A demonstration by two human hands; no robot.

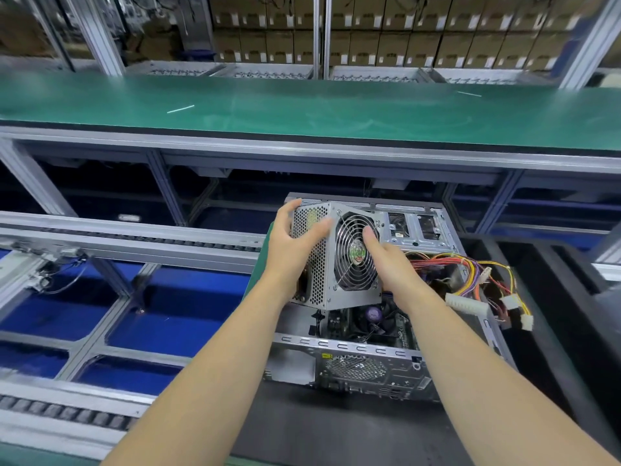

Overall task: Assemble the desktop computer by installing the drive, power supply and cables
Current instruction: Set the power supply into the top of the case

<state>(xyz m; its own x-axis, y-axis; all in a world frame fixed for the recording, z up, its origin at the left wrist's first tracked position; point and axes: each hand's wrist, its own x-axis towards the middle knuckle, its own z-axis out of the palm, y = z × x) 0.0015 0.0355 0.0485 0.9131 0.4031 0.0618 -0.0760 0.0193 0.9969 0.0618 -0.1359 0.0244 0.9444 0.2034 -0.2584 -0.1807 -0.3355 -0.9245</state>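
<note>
Green bench [302, 105] runs across the far side, two thin white strips on it. Open computer case [386, 334] lies on its side on a black mat [336, 428] at the near right. Power supply [336, 257], fan grille facing up, is tilted over the case's left end, above the motherboard cooler. Left hand [292, 240] grasps its perforated left side, fingers curled over the top edge. Right hand [386, 260] holds its right side, thumb on the fan grille. Coloured cables [470, 274] trail right, white connectors hanging over the case's right edge.
</note>
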